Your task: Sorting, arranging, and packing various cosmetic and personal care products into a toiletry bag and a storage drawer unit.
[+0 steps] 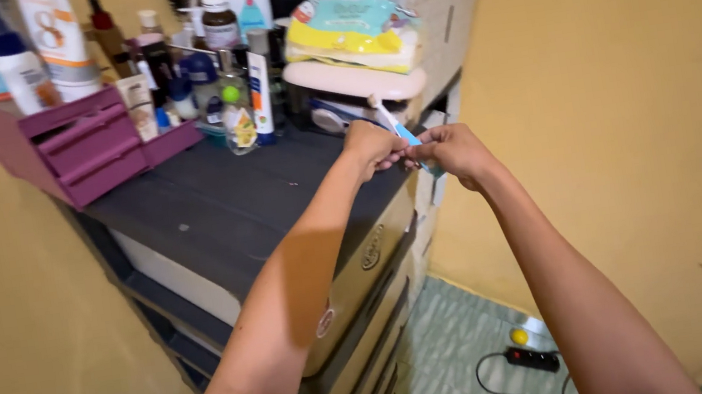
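Note:
Both my hands meet over the right end of a dark-topped plastic drawer unit [216, 211]. My left hand [371, 146] is closed around a white and light-blue toothbrush [393, 123], whose head points up and away. My right hand [452, 153] pinches the lower blue end of the same toothbrush from the right. The part of the handle inside the fingers is hidden.
A purple mini drawer organiser [79, 148] with bottles and tubes on it stands at the back left. Small bottles [233, 104] crowd the back of the top. A pink lidded box [353, 78] carries wipe packs [355, 32]. A black power strip [531, 358] lies on the green floor.

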